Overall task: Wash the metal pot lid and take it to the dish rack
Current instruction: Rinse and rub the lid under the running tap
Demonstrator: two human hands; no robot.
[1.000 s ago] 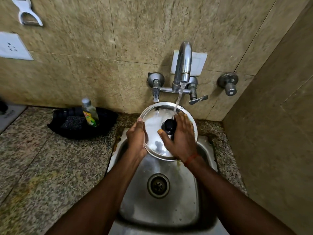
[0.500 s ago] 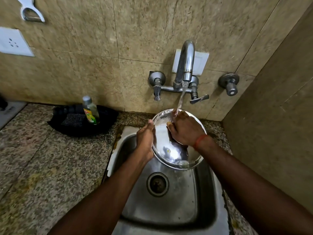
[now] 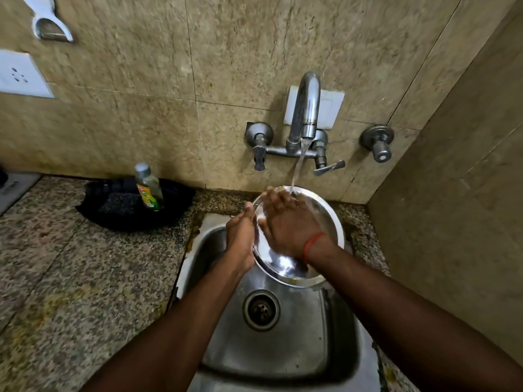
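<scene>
- The metal pot lid (image 3: 322, 222) is held tilted over the back of the sink (image 3: 285, 357), just below the tap (image 3: 307, 108). Its shiny face is turned up toward the camera.
- The left hand (image 3: 240, 236) grasps the lid at its left edge. The thumb (image 3: 249, 210) lies along the rim, and the other fingers are hidden behind the metal.
- The right hand (image 3: 288, 224) lies flat on the lid's face. Its fingers (image 3: 276, 198) are stretched out, reach toward the upper rim and press on the surface without curling round anything.
- A red thread (image 3: 312, 246) circles the right wrist.
- A thin stream of water (image 3: 297, 168) runs slantwise from the spout and lands at the top of the lid, right beside the right fingertips. The lid looks wet and blurred there.
- The drain (image 3: 261, 310) sits in the sink bottom, below the lid's lower edge.
- To the left of the sink, the speckled stone bench (image 3: 85, 278) carries a black heap (image 3: 124, 219) against the wall; whether it is cloth or a tray cannot be told.
- A small clear bottle (image 3: 147, 188) with a yellow-green label stands upright on that heap.
- On the tiled wall (image 3: 141, 80), a round valve (image 3: 377, 142) sits to the right of the tap, and a white socket (image 3: 19, 75) is at the far left.
</scene>
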